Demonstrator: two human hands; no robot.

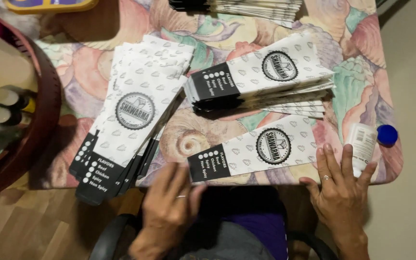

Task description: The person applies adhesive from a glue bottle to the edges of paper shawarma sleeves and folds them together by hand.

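Single bag (256, 153) lies flat at the worktop (208, 43) front edge, between both hands. Left hand (169, 204) is loosely curled at its black end, right hand (340, 185) spread flat beside the white end, nothing gripped. Best lifted by both ends, kept flat, squared onto the stack (266, 79).

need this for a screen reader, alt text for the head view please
A person's left hand and right hand rest at the ends of a single flat white-and-black paper sleeve on a shell-patterned table. Two stacks of the same sleeves lie beyond it.

Shell-patterned table (227, 33), wooden floor (34, 226), dark chair (109, 238)
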